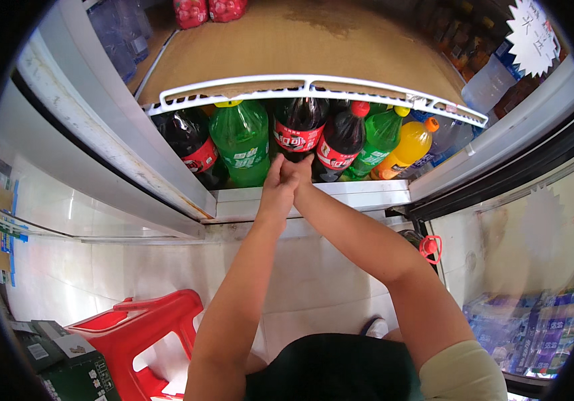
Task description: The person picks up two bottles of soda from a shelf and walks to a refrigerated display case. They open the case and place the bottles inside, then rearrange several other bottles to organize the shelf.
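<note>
A large cola bottle [299, 131] with a dark body and red label stands in the front row of a drinks cooler, its cap hidden under the shelf above. My left hand [280, 186] and my right hand [299, 172] meet at its base and hold it from either side, fingers overlapping. On the left stand a green soda bottle [241, 143] and another cola bottle [192, 145]. To the right are a red-capped cola bottle [342, 143], a smaller green bottle [378, 140] and an orange drink bottle [403, 149].
A white wire shelf edge [312, 86] crosses just above the bottles. The white cooler sill [317, 198] lies below my hands. A bottle with a red carrying handle [430, 246] stands by my right forearm. A red plastic stool [141, 331] and a dark green carton [74, 368] are at lower left.
</note>
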A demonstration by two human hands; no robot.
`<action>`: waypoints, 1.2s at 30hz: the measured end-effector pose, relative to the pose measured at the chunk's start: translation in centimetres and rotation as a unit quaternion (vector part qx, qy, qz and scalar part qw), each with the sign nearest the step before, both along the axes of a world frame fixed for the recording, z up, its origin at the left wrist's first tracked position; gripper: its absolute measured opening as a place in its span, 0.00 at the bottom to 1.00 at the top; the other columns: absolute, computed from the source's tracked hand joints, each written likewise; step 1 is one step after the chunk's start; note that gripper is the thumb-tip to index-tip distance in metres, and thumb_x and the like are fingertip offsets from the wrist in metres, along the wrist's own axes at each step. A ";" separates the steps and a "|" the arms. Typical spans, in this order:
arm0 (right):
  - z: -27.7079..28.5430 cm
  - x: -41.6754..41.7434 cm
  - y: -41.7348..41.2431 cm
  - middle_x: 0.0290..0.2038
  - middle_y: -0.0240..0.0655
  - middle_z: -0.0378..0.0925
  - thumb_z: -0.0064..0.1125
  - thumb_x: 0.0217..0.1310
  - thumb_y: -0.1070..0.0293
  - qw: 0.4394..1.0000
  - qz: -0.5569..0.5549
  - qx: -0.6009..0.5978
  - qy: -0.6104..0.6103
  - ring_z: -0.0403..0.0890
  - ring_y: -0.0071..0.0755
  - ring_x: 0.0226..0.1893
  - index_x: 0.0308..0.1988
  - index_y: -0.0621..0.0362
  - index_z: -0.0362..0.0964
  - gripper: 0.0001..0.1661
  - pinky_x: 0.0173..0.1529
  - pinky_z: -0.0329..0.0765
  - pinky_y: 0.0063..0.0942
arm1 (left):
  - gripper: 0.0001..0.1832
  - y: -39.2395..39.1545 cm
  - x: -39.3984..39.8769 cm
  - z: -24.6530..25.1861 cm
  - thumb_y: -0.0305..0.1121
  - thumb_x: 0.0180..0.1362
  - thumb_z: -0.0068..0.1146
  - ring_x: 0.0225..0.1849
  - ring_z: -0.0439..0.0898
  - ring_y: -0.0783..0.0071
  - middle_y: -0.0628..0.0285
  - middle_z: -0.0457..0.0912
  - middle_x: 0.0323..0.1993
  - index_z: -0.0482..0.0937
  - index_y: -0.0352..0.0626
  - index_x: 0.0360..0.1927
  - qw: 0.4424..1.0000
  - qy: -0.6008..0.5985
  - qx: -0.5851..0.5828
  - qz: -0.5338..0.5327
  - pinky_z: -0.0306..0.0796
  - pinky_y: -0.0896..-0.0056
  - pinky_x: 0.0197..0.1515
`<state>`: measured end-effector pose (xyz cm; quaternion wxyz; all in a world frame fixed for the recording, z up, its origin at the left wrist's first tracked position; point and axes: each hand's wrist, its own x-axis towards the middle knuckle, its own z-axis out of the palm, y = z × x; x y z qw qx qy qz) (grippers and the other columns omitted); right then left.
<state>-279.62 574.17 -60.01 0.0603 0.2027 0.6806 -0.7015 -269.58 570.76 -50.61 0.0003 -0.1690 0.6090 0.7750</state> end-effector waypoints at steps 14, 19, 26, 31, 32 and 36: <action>4.8 -3.2 -2.7 0.55 0.52 0.70 0.76 0.34 0.47 0.977 -0.027 0.202 -0.058 0.74 0.51 0.54 0.65 0.59 0.50 0.63 0.56 0.72 0.37 | 0.30 -1.8 -1.5 -2.0 0.34 0.65 0.45 0.66 0.59 0.76 0.66 0.57 0.68 0.53 0.45 0.69 0.994 -0.013 0.096 0.048 0.51 0.72 0.65; 4.6 -4.3 -3.4 0.55 0.53 0.69 0.75 0.34 0.46 0.976 -0.019 0.211 -0.040 0.72 0.51 0.55 0.64 0.62 0.50 0.63 0.57 0.71 0.36 | 0.30 -2.5 -1.2 -1.7 0.36 0.65 0.44 0.65 0.58 0.79 0.71 0.56 0.69 0.52 0.49 0.70 0.995 -0.030 0.085 0.039 0.50 0.72 0.64; 1.8 -3.0 -0.6 0.55 0.53 0.69 0.68 0.47 0.51 0.994 0.005 0.099 0.053 0.73 0.50 0.53 0.63 0.63 0.53 0.50 0.56 0.70 0.35 | 0.28 -0.9 -1.2 -1.6 0.38 0.66 0.44 0.62 0.61 0.79 0.72 0.61 0.66 0.56 0.52 0.69 0.996 -0.063 0.050 0.030 0.53 0.73 0.62; 6.5 9.9 7.1 0.60 0.42 0.63 0.53 0.64 0.67 0.979 0.154 -0.070 0.117 0.65 0.31 0.60 0.61 0.64 0.57 0.28 0.62 0.61 0.25 | 0.25 0.7 0.3 -3.7 0.37 0.67 0.44 0.61 0.64 0.74 0.64 0.66 0.63 0.60 0.51 0.67 1.000 -0.003 0.004 0.016 0.56 0.75 0.61; 7.7 12.1 10.5 0.58 0.41 0.66 0.52 0.64 0.70 0.965 0.198 -0.026 0.168 0.67 0.31 0.58 0.60 0.63 0.59 0.26 0.61 0.63 0.25 | 0.25 2.2 0.8 -2.8 0.33 0.65 0.48 0.61 0.65 0.75 0.64 0.67 0.62 0.62 0.52 0.66 1.000 -0.012 0.008 -0.019 0.60 0.74 0.59; 12.9 17.6 23.0 0.45 0.42 0.77 0.56 0.55 0.79 0.869 0.209 0.245 0.375 0.79 0.41 0.46 0.48 0.60 0.72 0.18 0.50 0.74 0.28 | 0.33 7.6 3.4 -4.1 0.28 0.58 0.56 0.65 0.61 0.65 0.59 0.63 0.65 0.58 0.52 0.67 0.965 0.081 -0.065 -0.240 0.58 0.65 0.63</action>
